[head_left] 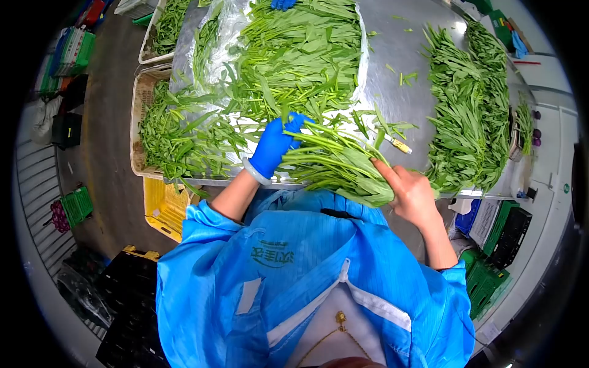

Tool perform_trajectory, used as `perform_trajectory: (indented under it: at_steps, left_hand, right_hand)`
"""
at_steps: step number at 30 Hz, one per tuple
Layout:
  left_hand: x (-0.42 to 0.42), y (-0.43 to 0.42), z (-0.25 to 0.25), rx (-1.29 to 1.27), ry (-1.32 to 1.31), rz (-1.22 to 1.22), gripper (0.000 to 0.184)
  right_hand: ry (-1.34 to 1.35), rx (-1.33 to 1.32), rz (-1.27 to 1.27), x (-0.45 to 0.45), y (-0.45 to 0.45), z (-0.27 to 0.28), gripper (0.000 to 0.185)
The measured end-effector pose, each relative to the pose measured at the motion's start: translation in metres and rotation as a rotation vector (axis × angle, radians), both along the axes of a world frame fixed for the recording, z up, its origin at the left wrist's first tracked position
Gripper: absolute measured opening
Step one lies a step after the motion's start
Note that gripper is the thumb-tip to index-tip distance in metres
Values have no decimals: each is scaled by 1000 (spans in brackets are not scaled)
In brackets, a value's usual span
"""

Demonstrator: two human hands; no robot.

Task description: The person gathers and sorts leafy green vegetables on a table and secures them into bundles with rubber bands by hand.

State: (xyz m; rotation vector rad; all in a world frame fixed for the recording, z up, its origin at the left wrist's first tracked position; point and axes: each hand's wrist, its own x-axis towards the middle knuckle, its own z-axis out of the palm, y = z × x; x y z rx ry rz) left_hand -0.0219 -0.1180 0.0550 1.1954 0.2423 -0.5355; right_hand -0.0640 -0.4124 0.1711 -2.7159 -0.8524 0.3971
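Observation:
A bunch of water spinach (343, 165), with long pale stems and narrow leaves, is held at the near edge of the metal table. My left hand (274, 146), in a blue glove, closes around stems at the bunch's left end. My right hand (410, 189), bare, grips the leafy right end, its index finger stretched along the leaves and its other fingers partly hidden. Just beyond the bunch lies a large pile of water spinach (300, 55) on plastic sheeting. A small object with a yellow and white end (400, 145) rests near my right hand.
Long rows of greens (457, 110) lie on the right of the metal table (402, 61). At left stand a white crate of greens (136, 116) and a yellow crate (161, 205). Another person's blue-gloved hand (283, 3) shows at the far edge. Green crates (488, 291) stand lower right.

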Motion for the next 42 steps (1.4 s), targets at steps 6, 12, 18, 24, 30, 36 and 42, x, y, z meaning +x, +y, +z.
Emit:
perform_trajectory:
  at_steps: [6,12,18,24,30,36,42]
  left_hand:
    - [21,65,-24,438,-158,406,20]
    - [7,32,39,490,-767,-36,15]
    - [-13,-16,34,735,-1147,-250,20]
    - [-21,-28,20,692,-1094,-334,16]
    - [-24,-29,26,570,-918,-168,14]
    - [12,34,4,-127,-198,287,17]
    - [-6,15,-26,239,-185,-180,39]
  right_hand:
    - [-16,48,-88,-7,-10,8,78]
    - [-38,-45,-80,-9,-4,6,79]
    - [-20,-110,-67,-10,4,10,72]
    - [-58,-86,-35,-14,4,1,82]
    - [29,-79,-143,-16,2,-4,80]
    - [241,75,-363,-19,-19,-15,77]
    - [419,185,-517,-19,-13,-14,74]
